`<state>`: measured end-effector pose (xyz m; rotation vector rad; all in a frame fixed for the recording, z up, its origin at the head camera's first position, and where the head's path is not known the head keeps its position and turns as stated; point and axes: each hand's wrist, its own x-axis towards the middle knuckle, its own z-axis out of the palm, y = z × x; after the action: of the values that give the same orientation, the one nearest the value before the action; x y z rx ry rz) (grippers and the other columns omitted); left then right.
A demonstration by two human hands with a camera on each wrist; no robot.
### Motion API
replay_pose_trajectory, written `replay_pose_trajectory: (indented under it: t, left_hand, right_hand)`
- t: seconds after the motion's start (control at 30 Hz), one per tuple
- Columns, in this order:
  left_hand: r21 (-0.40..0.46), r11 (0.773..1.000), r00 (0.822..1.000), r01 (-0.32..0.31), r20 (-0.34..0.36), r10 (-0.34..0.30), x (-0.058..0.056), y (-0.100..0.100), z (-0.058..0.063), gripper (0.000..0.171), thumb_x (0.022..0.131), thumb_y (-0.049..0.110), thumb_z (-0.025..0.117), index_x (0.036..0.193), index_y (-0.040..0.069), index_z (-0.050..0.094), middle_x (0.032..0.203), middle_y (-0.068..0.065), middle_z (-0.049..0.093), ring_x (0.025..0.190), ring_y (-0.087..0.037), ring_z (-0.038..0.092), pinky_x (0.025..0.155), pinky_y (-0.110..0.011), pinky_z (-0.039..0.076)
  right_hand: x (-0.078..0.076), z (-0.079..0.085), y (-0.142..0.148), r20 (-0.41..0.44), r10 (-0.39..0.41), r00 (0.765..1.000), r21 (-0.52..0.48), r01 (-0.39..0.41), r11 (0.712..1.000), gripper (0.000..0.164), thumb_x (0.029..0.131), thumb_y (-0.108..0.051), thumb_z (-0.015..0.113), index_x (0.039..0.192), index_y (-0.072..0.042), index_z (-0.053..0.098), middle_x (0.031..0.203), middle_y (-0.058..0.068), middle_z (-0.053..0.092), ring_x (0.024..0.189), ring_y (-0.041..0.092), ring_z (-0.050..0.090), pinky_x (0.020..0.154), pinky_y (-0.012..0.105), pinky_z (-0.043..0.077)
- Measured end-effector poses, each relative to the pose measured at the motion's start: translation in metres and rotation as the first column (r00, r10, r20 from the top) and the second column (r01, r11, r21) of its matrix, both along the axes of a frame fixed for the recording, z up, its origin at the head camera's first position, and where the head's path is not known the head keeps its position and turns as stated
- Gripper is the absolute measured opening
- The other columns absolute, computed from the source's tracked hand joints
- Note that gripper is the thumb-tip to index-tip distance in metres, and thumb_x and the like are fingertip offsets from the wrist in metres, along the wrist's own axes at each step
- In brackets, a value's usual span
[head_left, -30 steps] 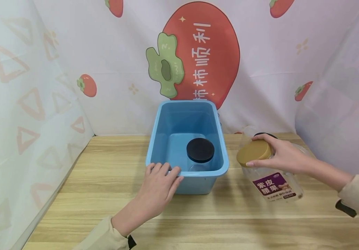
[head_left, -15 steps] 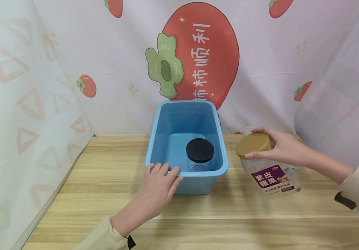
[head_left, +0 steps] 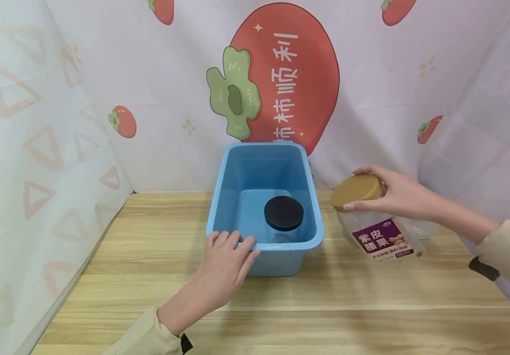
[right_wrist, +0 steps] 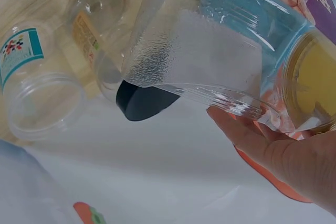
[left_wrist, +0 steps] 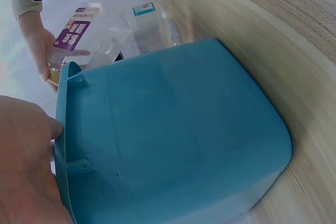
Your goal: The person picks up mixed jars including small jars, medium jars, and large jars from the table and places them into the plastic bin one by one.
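Note:
In the head view, my left hand (head_left: 225, 268) grips the near rim of a blue plastic bin (head_left: 277, 261), fingers curled over the edge. My right hand (head_left: 399, 195) holds a large clear plastic jar (head_left: 381, 239) by its gold lid (head_left: 356, 192). That jar has a purple label, tilts to one side and hangs above the table, right of the bin. Inside the bin stands a black-lidded jar (head_left: 283, 213). The left wrist view shows my thumb side (left_wrist: 26, 156) at the bin's rim.
Behind the held jar, the right wrist view shows a lidless clear jar (right_wrist: 44, 100) with a teal label. Near it is another clear jar with an orange label (right_wrist: 85, 35) and a black lid (right_wrist: 144, 100). A printed cloth (head_left: 170, 98) hangs behind the wooden table (head_left: 157, 222).
My right hand has raised the gold-lidded jar and moved it slightly away from me and leftward. My left hand and the bin have stayed in place.

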<state>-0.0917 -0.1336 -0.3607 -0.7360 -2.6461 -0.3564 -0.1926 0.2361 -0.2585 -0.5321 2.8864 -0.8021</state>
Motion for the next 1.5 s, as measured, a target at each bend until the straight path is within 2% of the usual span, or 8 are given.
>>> replay_pose_trajectory:
  t: [0.27,0.63,0.97,1.13,1.5]
  left_hand:
    - [-0.003,1.0,1.0,-0.003,0.004,0.003,0.0,0.0,0.0,0.015,0.107,0.028,0.062,0.115,0.015,0.067,0.09,-0.001,0.054,0.084,-0.022,0.047,0.091,-0.05,0.039]
    - [0.012,1.0,0.998,-0.007,0.059,0.006,-0.001,0.0,0.002,0.021,0.109,0.028,0.059,0.12,0.014,0.068,0.093,-0.003,0.057,0.087,-0.024,0.049,0.092,-0.053,0.039]
    - [0.022,1.0,0.992,-0.007,0.124,0.004,-0.001,-0.001,0.005,0.024,0.111,0.031,0.055,0.122,0.014,0.068,0.097,-0.003,0.06,0.091,-0.025,0.051,0.094,-0.054,0.038]
    - [0.04,0.999,0.988,-0.009,0.155,0.002,-0.001,0.0,0.007,0.024,0.111,0.032,0.054,0.12,0.015,0.067,0.095,-0.002,0.059,0.09,-0.025,0.05,0.093,-0.054,0.038]
    - [0.066,0.998,0.985,-0.02,0.174,0.008,-0.001,0.001,0.008,0.022,0.111,0.032,0.055,0.118,0.014,0.067,0.096,-0.003,0.06,0.089,-0.025,0.049,0.093,-0.054,0.036]
  right_hand:
    - [-0.009,0.008,-0.006,0.012,0.014,1.0,0.001,-0.014,1.0,0.088,0.089,-0.044,0.083,0.154,-0.003,0.042,0.132,0.024,0.062,0.104,0.032,0.065,0.075,0.035,0.057]
    - [-0.015,0.021,-0.012,0.032,0.012,0.999,0.013,-0.012,1.0,0.089,0.09,-0.046,0.082,0.156,-0.004,0.041,0.131,0.024,0.061,0.105,0.033,0.065,0.075,0.034,0.057]
    - [-0.014,0.031,-0.02,0.045,-0.009,0.999,0.004,0.009,1.0,0.085,0.089,-0.048,0.084,0.154,-0.011,0.044,0.126,0.017,0.064,0.105,0.031,0.064,0.077,0.035,0.055]
    - [-0.017,0.034,-0.022,0.034,0.005,0.999,0.007,-0.005,1.0,0.085,0.089,-0.047,0.083,0.155,-0.009,0.043,0.127,0.019,0.063,0.104,0.032,0.064,0.077,0.036,0.055]
    - [-0.026,0.042,-0.028,0.012,0.01,1.0,0.035,-0.011,0.999,0.086,0.089,-0.049,0.082,0.155,-0.009,0.043,0.126,0.02,0.062,0.103,0.032,0.063,0.074,0.034,0.055]
